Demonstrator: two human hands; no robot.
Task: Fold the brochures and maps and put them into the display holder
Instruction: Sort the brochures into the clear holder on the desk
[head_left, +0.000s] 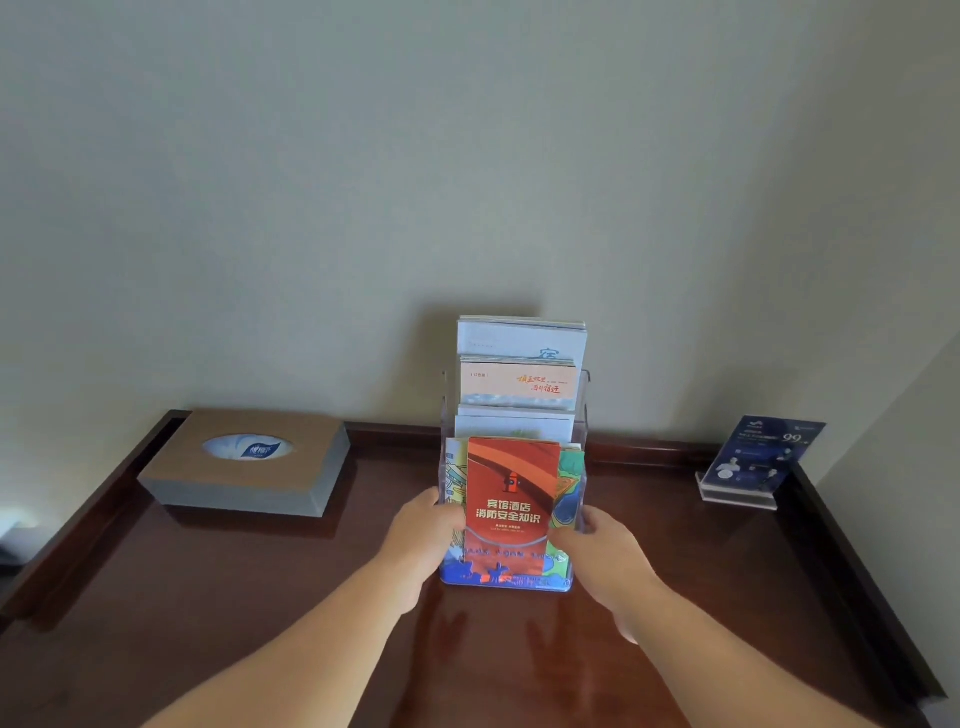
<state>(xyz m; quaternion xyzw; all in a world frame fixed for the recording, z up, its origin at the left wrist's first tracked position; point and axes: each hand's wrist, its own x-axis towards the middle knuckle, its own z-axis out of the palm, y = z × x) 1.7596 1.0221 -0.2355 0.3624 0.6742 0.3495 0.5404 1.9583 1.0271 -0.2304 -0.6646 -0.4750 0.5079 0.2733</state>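
A clear tiered display holder (585, 395) stands against the wall at the middle of the dark wooden table. Its back tiers hold pale folded brochures (521, 338). In the front pocket a red-orange brochure (511, 493) stands upright before a colourful illustrated map (568, 488). My left hand (423, 535) grips the holder's lower left side, fingers by the red brochure's edge. My right hand (602, 556) grips the lower right side, fingers curled onto the front pocket.
A brown tissue box (249, 467) lies at the back left. A dark blue card in a small acrylic stand (758, 457) sits at the back right. The table (260, 597) has a raised rim on the left, back and right.
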